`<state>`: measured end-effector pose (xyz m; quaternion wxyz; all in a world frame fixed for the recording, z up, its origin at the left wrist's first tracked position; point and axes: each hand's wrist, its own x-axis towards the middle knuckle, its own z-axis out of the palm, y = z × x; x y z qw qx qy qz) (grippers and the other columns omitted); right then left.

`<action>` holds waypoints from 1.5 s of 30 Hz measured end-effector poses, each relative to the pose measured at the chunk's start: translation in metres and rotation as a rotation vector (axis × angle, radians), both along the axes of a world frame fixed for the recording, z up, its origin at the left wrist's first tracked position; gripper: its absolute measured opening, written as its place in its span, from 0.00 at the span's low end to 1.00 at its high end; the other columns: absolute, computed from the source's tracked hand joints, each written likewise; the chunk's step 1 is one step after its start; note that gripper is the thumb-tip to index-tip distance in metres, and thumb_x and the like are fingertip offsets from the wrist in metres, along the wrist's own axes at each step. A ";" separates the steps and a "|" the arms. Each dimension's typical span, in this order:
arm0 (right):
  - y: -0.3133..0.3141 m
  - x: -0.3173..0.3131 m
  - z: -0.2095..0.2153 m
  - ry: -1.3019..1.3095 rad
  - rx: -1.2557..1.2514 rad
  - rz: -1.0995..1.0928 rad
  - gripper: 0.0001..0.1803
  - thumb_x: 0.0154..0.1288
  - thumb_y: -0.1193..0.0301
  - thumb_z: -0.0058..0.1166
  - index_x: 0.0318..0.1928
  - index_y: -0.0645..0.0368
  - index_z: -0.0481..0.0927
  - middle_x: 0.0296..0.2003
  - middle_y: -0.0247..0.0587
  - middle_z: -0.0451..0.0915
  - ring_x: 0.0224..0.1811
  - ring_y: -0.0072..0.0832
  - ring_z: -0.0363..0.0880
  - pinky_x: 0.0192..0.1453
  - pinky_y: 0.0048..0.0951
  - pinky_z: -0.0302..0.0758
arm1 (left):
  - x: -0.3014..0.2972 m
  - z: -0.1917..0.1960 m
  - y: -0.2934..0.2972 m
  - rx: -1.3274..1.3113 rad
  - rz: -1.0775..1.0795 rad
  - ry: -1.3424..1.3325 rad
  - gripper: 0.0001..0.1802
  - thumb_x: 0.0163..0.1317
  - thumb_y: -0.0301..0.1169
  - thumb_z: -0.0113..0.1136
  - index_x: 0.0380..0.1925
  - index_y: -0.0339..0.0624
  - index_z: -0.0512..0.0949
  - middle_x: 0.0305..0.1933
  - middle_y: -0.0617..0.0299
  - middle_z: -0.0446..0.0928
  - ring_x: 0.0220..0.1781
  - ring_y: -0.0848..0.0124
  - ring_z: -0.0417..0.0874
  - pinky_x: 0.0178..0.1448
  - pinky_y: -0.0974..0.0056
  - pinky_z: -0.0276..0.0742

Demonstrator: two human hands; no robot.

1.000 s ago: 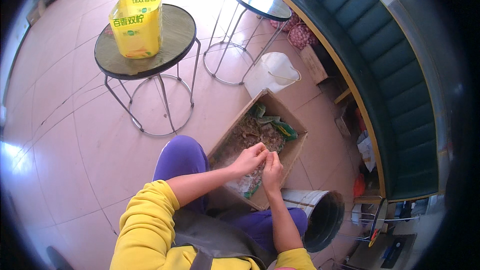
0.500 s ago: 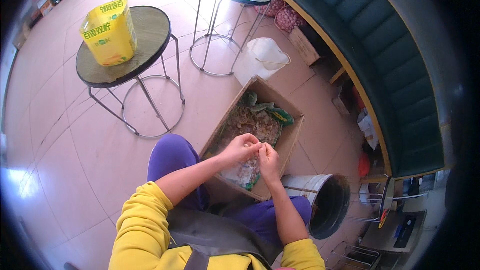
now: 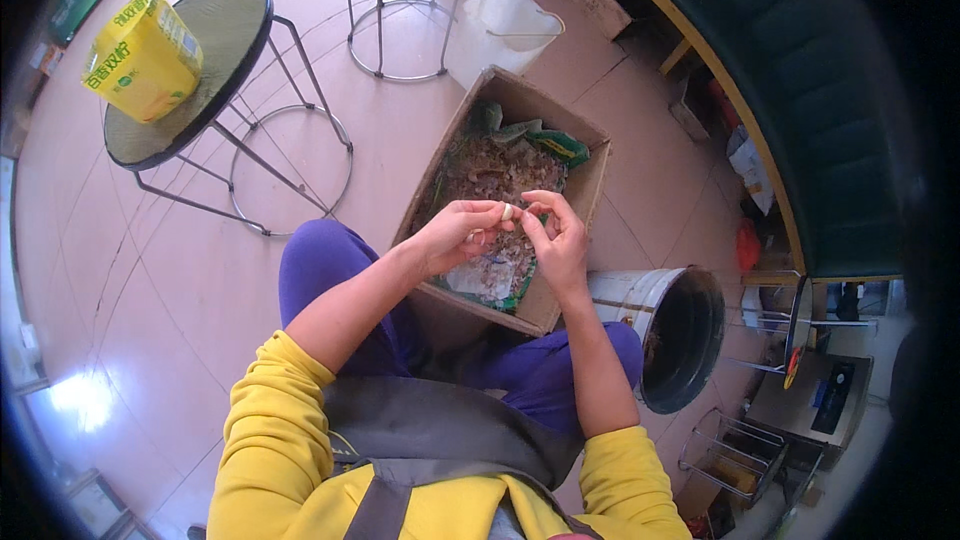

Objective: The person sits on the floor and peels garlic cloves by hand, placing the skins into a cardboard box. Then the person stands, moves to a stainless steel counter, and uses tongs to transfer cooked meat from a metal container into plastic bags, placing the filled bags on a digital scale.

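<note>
Over an open cardboard box (image 3: 580, 245), my two hands meet. My left hand (image 3: 462, 235) pinches a small whitish garlic clove (image 3: 507, 212) between thumb and fingertips, and its other fingers curl inward, with something pale showing among them. My right hand (image 3: 560, 245) is bent, its thumb and fingertips at the clove's right end; the exact contact is too small to make out. Beneath the hands lie dry, papery brown-white skins (image 3: 490, 168), heaped on a green-edged bag (image 3: 562, 147) inside the box.
A yellow carton (image 3: 150, 65) stands on a round stool (image 3: 232, 25) at the left. Beyond the box is a white bucket (image 3: 500, 35), near another stool's legs (image 3: 380, 30). A dark-lined bucket (image 3: 690, 340) sits by my right knee. A green padded bench (image 3: 800, 120) curves along the right.
My hands have drawn slightly apart, and the pale clove now shows at my left fingertips. The whole view has shifted, so the box and stools appear higher.
</note>
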<state>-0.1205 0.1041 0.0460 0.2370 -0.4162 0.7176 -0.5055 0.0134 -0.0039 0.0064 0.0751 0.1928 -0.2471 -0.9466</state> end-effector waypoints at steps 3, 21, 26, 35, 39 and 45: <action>0.000 -0.005 0.004 0.053 -0.048 0.056 0.13 0.55 0.78 0.60 0.43 0.56 0.82 0.31 0.28 0.78 0.21 0.11 0.60 0.23 0.16 0.56 | 0.001 0.001 -0.003 0.021 -0.022 -0.027 0.14 0.70 0.35 0.53 0.47 0.37 0.77 0.33 0.71 0.75 0.22 0.88 0.61 0.21 0.81 0.54; -0.003 -0.004 0.007 0.328 -0.108 0.141 0.09 0.51 0.79 0.66 0.33 0.57 0.81 0.29 0.28 0.74 0.21 0.11 0.65 0.20 0.16 0.59 | 0.001 0.000 0.002 -0.475 -0.005 -0.139 0.16 0.68 0.44 0.54 0.33 0.43 0.79 0.22 0.77 0.65 0.23 0.86 0.60 0.25 0.76 0.54; -0.002 -0.003 0.009 0.335 -0.115 0.137 0.09 0.50 0.79 0.66 0.33 0.56 0.81 0.28 0.28 0.72 0.21 0.11 0.64 0.20 0.16 0.59 | 0.001 0.004 0.003 -0.549 -0.021 -0.081 0.17 0.69 0.45 0.52 0.37 0.43 0.79 0.22 0.77 0.64 0.23 0.86 0.60 0.25 0.77 0.54; 0.000 -0.003 0.008 0.392 -0.116 0.115 0.10 0.49 0.78 0.67 0.33 0.55 0.81 0.24 0.29 0.70 0.20 0.15 0.65 0.21 0.20 0.62 | -0.002 0.000 0.008 -0.721 0.039 -0.082 0.16 0.71 0.39 0.50 0.45 0.39 0.80 0.24 0.74 0.70 0.26 0.85 0.66 0.27 0.75 0.62; 0.001 -0.001 0.008 0.476 -0.117 0.130 0.09 0.50 0.78 0.65 0.33 0.55 0.81 0.25 0.36 0.72 0.23 0.28 0.72 0.26 0.28 0.70 | -0.004 -0.005 0.009 -0.776 0.088 -0.118 0.15 0.72 0.38 0.49 0.46 0.40 0.79 0.25 0.75 0.70 0.24 0.86 0.65 0.26 0.77 0.60; 0.001 0.003 0.011 0.422 -0.057 0.076 0.07 0.51 0.78 0.64 0.31 0.56 0.80 0.26 0.37 0.73 0.25 0.29 0.75 0.29 0.30 0.72 | -0.005 -0.011 0.008 -0.884 0.135 -0.114 0.14 0.72 0.37 0.49 0.45 0.40 0.79 0.29 0.75 0.72 0.25 0.87 0.65 0.26 0.79 0.59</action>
